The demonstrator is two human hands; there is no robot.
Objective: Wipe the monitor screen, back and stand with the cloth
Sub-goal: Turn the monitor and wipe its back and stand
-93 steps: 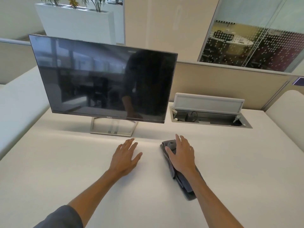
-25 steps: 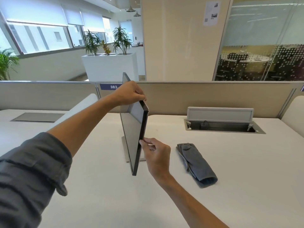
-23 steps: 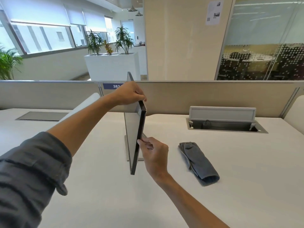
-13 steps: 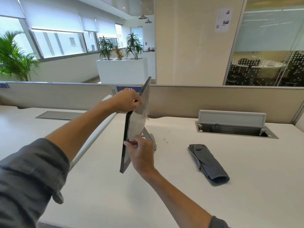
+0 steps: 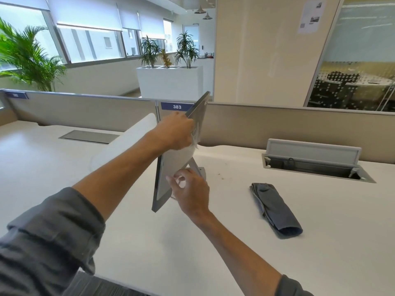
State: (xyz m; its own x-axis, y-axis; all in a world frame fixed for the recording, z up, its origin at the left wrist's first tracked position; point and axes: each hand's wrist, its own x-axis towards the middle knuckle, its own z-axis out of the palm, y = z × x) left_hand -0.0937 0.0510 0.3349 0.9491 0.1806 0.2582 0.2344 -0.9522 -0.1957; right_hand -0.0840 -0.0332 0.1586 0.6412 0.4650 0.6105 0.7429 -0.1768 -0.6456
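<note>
Fingers of the left hand (image 5: 175, 131) curl over the monitor (image 5: 171, 167) top edge while the right hand (image 5: 192, 191) pinches its lower side edge. Since a second ago it's swung further round, so the pale back faces us now, stand (image 5: 197, 167) showing, looks like setup for wiping the back. Cloth (image 5: 274, 209) lies untouched on the surface (image 5: 320, 242), off right. Partition label (image 5: 177, 106) reads 383.

Cloth (image 5: 275, 208) dark grey; monitor (image 5: 175, 165) back pale grey, edge black; desk (image 5: 320, 242) white; sleeve (image 5: 42, 242) grey.
</note>
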